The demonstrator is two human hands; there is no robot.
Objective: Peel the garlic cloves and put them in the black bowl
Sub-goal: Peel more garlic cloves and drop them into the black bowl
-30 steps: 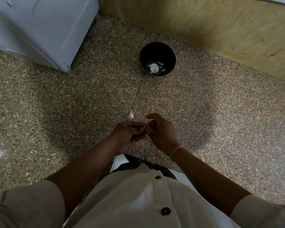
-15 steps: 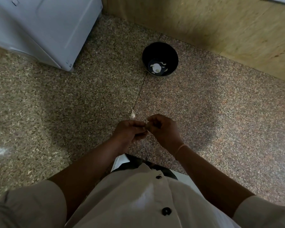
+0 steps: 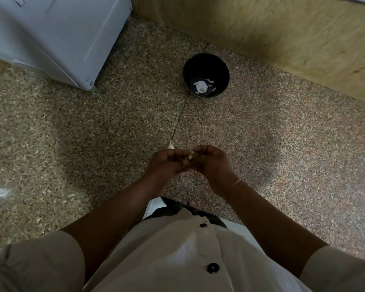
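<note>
My left hand (image 3: 167, 165) and my right hand (image 3: 211, 163) meet above the speckled stone counter, and both pinch a small pale garlic clove (image 3: 190, 157) between their fingertips. A thin bit of skin sticks out at the clove's top. Another garlic clove (image 3: 170, 146) lies on the counter just beyond my left hand, by a dark seam. Farther back stands the black bowl (image 3: 205, 60) with pale garlic pieces (image 3: 201, 86) on its bottom.
A white appliance (image 3: 57, 36) fills the back left corner. A yellowish stone wall (image 3: 282, 30) runs along the back right. My pale shirt (image 3: 177, 256) covers the near edge of the view.
My hands have stayed together working the clove; the right fingers have curled a little more over it, and a bit more pale clove shows between the fingertips.
</note>
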